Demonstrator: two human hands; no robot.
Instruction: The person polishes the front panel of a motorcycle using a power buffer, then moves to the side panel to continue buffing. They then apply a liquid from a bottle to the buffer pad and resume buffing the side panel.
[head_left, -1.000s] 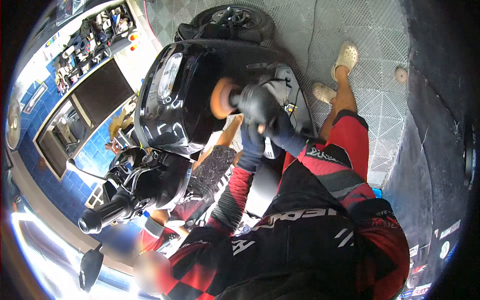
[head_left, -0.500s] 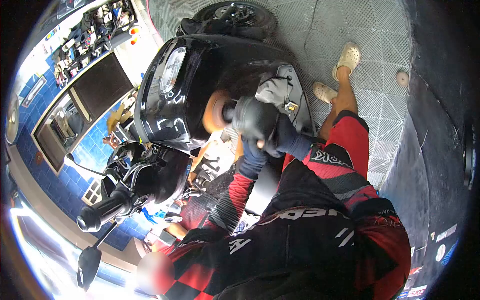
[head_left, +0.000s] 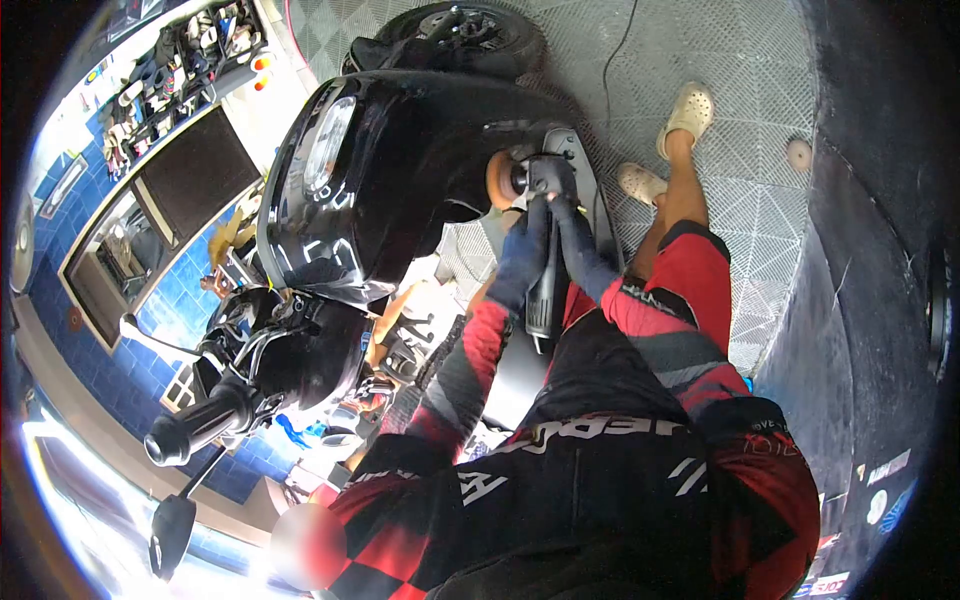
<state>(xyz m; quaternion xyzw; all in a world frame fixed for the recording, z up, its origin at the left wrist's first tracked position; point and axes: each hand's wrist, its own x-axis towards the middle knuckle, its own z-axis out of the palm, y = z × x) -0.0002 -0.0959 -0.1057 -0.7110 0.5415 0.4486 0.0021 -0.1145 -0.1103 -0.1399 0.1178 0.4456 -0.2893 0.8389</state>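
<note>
A black power polisher (head_left: pixel 552 177) with an orange round pad (head_left: pixel 501 180) lies against the glossy black body panel (head_left: pixel 420 160) of a motorbike, at the panel's right side. My left hand (head_left: pixel 526 235), in a dark glove, is closed around the polisher just below its head. Close beside it, my right hand (head_left: pixel 568 215), also dark-gloved, grips the head end from the other side. The tool's long body (head_left: pixel 542 310) runs down from my hands toward my torso. My fingers are partly hidden by the gloves and the tool.
The bike's handlebar grip (head_left: pixel 200 425) and mirror (head_left: pixel 174 535) stick out at lower left, its wheel (head_left: pixel 450 40) at the top. A cord (head_left: pixel 618 60) crosses the tiled floor. Someone else's legs in beige clogs (head_left: pixel 690 120) are at right, by a dark curtain-like wall (head_left: pixel 840 300).
The polisher and both my hands have moved up along the panel and slightly right. The pad, blurred before, looks sharper, and the long tool body now shows.
</note>
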